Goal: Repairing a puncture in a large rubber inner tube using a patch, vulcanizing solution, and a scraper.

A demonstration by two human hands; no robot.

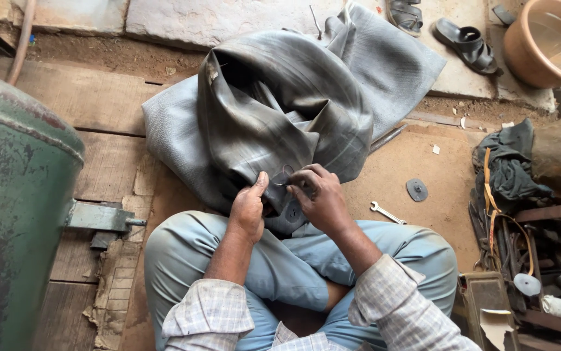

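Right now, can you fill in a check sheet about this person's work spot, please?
Surface: wooden boards and dusty ground.
Job's things: grey rubber inner tube heaped before the crossed legs.
Clutter: spanner, round patch, tools and cloth at right.
Grippers: left hand pinches a tube fold; right hand holds a thin metal tool against it.
Cables: nothing seen.
Surroundings: green tank, sandals, clay-coloured tub.
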